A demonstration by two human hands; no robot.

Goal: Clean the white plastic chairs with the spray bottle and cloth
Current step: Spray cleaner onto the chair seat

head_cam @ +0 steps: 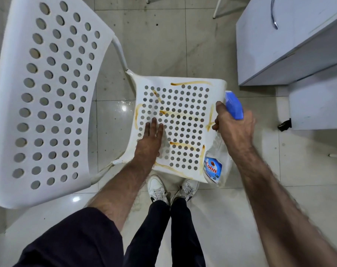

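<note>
White chair (48,97), backrest tall on the left and full of round holes, seat (175,130) low in the middle, also holed. Brown streaks (190,83) along the far edge, down both sides, across the middle and along the near edge of the seat; none wiped off, by the look of it. Grey tiled floor (163,45) underneath, spotted and dull. Pale cabinet (291,47) off to the right, well apart from the chair.

Spray bottle (219,162) hanging tilted over the right edge of the seat, clear body, blue label low, blue spray head (234,106) on top, nozzle seemingly towards the far side of the seat. Right hand (234,128) wrapped round the neck just under the head, fingers curled tight; forefinger on the trigger or not, impossible to tell. Left hand (150,139) flat on the near-left part of the seat, fingers straight and spread a little, holding nothing, probably steadying. No cloth anywhere in sight.

Step in hand, most likely: spraying the stained seat, early in the job. Next called for: nozzle turned down at the streaks, left hand drawn clear of the mist, a few squeezes over each mark, then a cloth fetched for the wiping.
</note>
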